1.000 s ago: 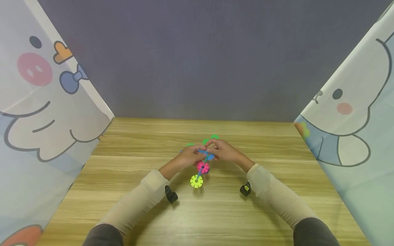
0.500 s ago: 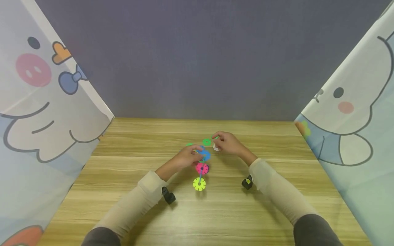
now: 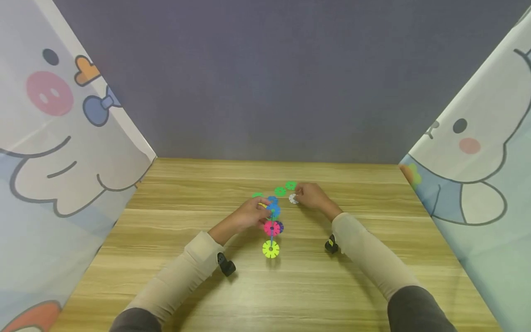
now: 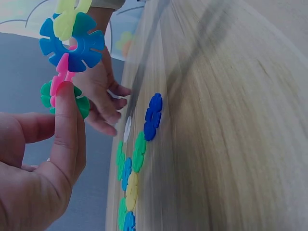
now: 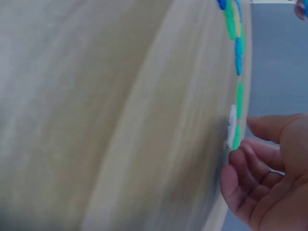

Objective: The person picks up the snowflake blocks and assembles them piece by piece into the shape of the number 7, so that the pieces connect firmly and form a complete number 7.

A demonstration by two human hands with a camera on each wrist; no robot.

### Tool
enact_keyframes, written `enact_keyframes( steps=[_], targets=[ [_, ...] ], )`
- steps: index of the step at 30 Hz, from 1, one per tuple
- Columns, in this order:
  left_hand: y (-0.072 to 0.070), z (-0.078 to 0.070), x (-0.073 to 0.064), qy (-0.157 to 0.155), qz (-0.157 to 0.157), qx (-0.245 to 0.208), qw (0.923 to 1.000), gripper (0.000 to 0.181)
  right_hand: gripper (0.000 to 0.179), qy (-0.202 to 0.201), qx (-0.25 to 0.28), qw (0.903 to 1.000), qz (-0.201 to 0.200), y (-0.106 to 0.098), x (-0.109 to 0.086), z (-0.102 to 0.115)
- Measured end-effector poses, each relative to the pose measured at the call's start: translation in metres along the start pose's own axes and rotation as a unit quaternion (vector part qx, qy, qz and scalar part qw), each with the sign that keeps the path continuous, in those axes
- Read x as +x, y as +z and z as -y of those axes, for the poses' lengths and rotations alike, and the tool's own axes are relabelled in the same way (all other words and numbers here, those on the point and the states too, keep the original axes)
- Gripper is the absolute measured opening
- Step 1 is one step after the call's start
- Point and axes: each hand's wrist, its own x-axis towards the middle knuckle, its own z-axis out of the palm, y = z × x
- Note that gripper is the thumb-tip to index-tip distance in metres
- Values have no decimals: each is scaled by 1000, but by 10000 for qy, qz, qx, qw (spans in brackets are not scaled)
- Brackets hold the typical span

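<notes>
My left hand (image 3: 250, 213) pinches a small chain of interlocked slotted plastic discs above the table. In the left wrist view, a yellow disc (image 4: 64, 24), a blue disc (image 4: 89, 41), a pink disc (image 4: 61, 72) and a green disc (image 4: 83, 106) make up the chain. Its fingers press around the pink and green part, which they partly hide. My right hand (image 3: 312, 195) is low over the table beside a loose white disc (image 3: 292, 198). In the right wrist view its fingers are loosely bent, the thumb apart, with nothing visibly held. The white disc (image 5: 231, 126) lies near the fingertips.
Several loose discs lie on the wooden table (image 3: 257, 295): green discs (image 3: 280, 191), a blue disc (image 3: 272, 199) and dark blue discs (image 4: 153, 117). A yellow disc (image 4: 131, 191) lies among them. A grey wall (image 3: 265, 83) stands behind, with cartoon-printed sheets (image 3: 50, 152) at the sides.
My right hand has left the chain and moved right, to beside the white disc. My left hand still holds the chain, which now hangs more upright, its yellow disc slightly further right.
</notes>
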Motion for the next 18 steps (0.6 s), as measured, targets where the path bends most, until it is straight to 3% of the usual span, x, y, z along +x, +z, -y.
enact_keyframes(
  steps=[8, 18],
  targets=[
    [-2, 1, -2, 58, 63, -17, 10000, 46, 36, 155, -595, 9981, 47, 8, 2, 0],
    [-6, 1, -6, 103, 55, 222, 9997, 49, 36, 296, -206, 9993, -28, 9, 4, -3]
  ],
)
